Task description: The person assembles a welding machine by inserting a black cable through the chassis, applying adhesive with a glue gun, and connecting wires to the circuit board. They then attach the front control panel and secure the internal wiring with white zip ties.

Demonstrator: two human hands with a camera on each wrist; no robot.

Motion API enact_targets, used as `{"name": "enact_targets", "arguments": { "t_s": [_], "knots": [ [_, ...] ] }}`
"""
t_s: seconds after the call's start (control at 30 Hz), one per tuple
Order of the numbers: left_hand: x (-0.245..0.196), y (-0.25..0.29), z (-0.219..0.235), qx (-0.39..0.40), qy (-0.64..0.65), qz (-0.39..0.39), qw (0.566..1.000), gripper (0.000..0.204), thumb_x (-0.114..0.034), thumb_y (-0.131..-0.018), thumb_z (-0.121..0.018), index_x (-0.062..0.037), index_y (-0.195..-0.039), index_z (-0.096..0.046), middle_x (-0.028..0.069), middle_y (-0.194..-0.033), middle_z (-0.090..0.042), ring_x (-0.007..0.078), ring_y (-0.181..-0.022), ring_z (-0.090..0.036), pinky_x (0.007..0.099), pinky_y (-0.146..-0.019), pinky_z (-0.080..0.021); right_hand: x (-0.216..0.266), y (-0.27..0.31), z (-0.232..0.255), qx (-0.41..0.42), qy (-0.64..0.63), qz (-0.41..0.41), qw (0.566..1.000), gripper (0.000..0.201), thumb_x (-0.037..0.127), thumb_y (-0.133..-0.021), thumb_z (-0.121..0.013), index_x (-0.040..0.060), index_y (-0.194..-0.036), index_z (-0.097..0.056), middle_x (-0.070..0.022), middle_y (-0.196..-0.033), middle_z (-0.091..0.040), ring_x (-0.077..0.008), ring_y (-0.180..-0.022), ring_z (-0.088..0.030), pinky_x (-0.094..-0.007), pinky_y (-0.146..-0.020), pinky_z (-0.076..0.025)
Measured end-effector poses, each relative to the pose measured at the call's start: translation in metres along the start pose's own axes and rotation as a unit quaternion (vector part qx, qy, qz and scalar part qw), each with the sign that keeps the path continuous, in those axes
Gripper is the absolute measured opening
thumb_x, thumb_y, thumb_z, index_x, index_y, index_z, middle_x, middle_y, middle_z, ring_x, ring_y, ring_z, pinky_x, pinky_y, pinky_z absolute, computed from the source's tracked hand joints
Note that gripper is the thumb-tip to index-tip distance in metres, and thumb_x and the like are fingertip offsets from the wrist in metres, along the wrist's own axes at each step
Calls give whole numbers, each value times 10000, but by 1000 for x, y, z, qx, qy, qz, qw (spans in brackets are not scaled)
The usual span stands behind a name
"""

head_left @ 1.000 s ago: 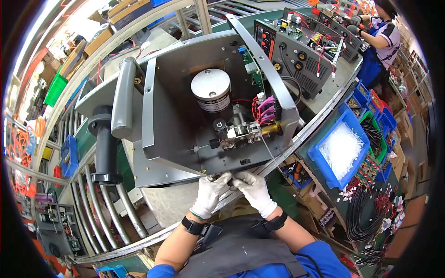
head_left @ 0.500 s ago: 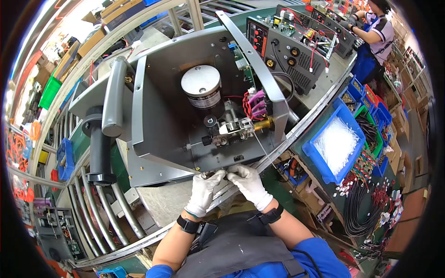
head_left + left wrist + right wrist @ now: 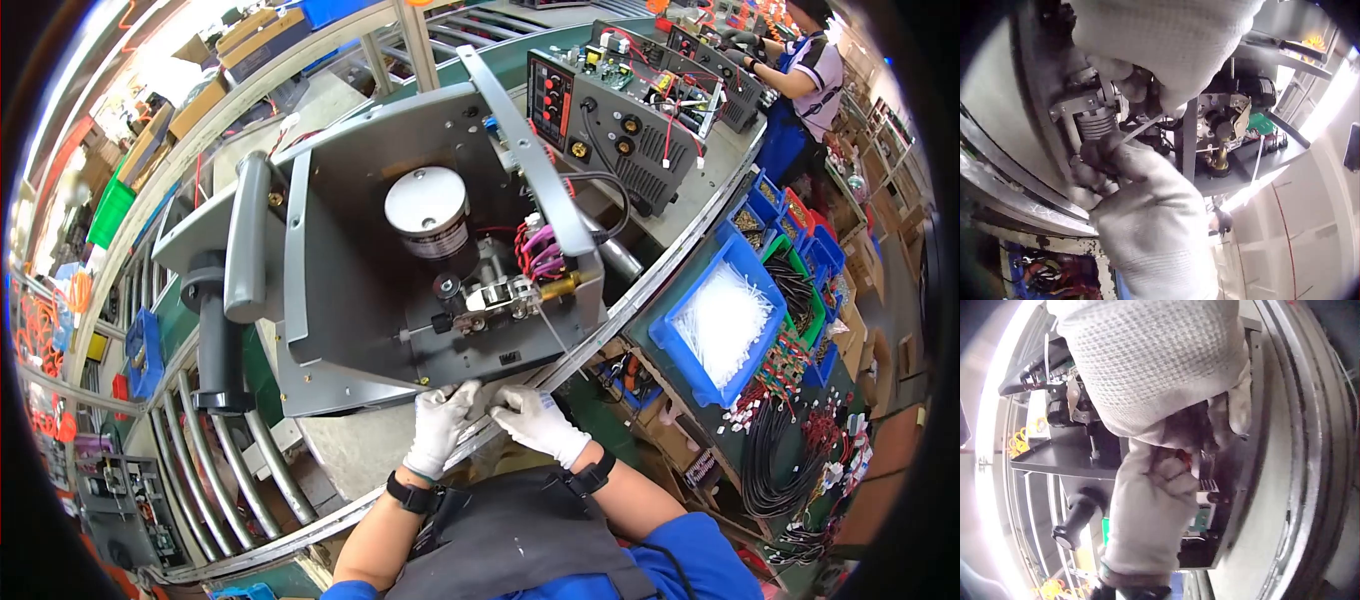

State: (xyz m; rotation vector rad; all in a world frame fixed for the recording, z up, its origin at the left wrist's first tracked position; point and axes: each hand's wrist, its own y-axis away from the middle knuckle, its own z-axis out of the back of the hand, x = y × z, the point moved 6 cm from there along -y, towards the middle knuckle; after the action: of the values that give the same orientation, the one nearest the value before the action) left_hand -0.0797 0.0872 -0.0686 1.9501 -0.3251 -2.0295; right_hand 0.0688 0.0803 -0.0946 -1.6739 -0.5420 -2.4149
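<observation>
Both hands wear white knit gloves with darkened fingertips and work close together at the near edge of a grey metal machine housing (image 3: 345, 390). A thin white cable tie (image 3: 1144, 128) spans the gap between them in the left wrist view. My left hand (image 3: 440, 425) pinches one end of it; the fingers of my right hand (image 3: 540, 425) are curled round the other. Beneath the hands in that view sits a finned, coil-like part (image 3: 1094, 124) in a metal bracket. Inside the housing stand a silver-topped cylinder (image 3: 427, 200) and a metal roller mechanism (image 3: 490, 300).
A blue bin of white cable ties (image 3: 668, 345) is to the right, beside smaller bins and black cable bundles (image 3: 785, 455). Steel rollers (image 3: 235, 470) lie left, near a black spool holder (image 3: 218, 340). Another person (image 3: 805, 85) stands at far right behind open machines (image 3: 610, 140).
The housing appears shifted left in the head view as the camera moves. Both hands stay at its near edge, with slightly more space between them and the fingers repositioned.
</observation>
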Motion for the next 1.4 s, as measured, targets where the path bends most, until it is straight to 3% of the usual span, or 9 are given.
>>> {"name": "enact_targets", "arguments": {
  "t_s": [0.2,0.33,0.47,0.6,0.97,1.13,1.2,1.33,1.4],
  "knots": [
    [20,-6,-14,65,216,27,974,83,-92,-938,-541,-31,-930,-597,35,-827,-579,85,-600,-495,208,-506,-352,1,-18,-3,23,208,125,970,236,272,-849,-547,43,-851,-600,-176,-902,-620,-385,-848,-599,-456,-716,-485],
    [17,-25,-15,71,179,-147,970,103,-144,-958,-561,-41,-954,-556,32,-820,-551,133,-694,-522,264,-585,-418,-33,-46,-16,14,183,63,981,228,304,-875,-539,137,-963,-665,-154,-1022,-623,-362,-937,-611,-453,-806,-493],
    [30,-23,-8,76,144,-98,982,73,-110,-944,-564,-56,-907,-531,26,-816,-533,135,-712,-511,266,-615,-415,-37,-51,-23,105,286,49,951,252,340,-894,-510,163,-959,-677,-168,-1045,-618,-337,-953,-613,-454,-811,-490],
    [23,-6,-10,60,215,12,975,55,-88,-941,-564,-60,-909,-529,21,-815,-528,123,-701,-497,256,-608,-402,-44,-40,-23,53,113,-40,991,299,324,-830,-545,79,-942,-676,-217,-972,-652,-392,-896,-625,-458,-814,-489],
    [21,-16,-11,150,275,-93,945,79,-96,-927,-597,-53,-980,-557,51,-880,-576,165,-726,-541,292,-644,-451,-53,-46,-26,17,28,-78,996,249,211,-799,-554,69,-959,-682,-174,-983,-673,-361,-940,-621,-406,-834,-479],
    [19,-18,2,76,36,-108,991,39,-72,-922,-581,-62,-910,-545,25,-790,-561,160,-736,-563,289,-607,-466,-30,-26,-18,185,153,-32,970,201,164,-880,-573,7,-996,-621,-77,-911,-649,-171,-782,-624,-309,-688,-494],
    [20,-13,3,83,83,-91,989,44,-57,-918,-567,-49,-888,-536,23,-770,-545,147,-681,-551,263,-564,-455,-49,7,-3,203,-20,-77,976,289,243,-917,-569,14,-1076,-640,-126,-934,-684,-203,-798,-652,-328,-730,-524],
    [18,-3,13,164,49,-4,985,88,-106,-953,-536,-26,-938,-570,28,-808,-575,113,-687,-555,240,-613,-472,-74,39,85,75,-145,-154,975,368,216,-916,-608,-32,-1186,-586,-106,-1029,-665,-179,-889,-645,-332,-762,-540],
    [12,18,31,155,-44,72,984,179,-130,-966,-532,6,-1063,-595,66,-901,-633,99,-752,-595,229,-663,-491,-29,39,129,-33,-27,-52,998,504,197,-863,-679,-37,-1279,-515,-126,-1124,-634,-186,-987,-620,-325,-816,-522]
  ]
}}
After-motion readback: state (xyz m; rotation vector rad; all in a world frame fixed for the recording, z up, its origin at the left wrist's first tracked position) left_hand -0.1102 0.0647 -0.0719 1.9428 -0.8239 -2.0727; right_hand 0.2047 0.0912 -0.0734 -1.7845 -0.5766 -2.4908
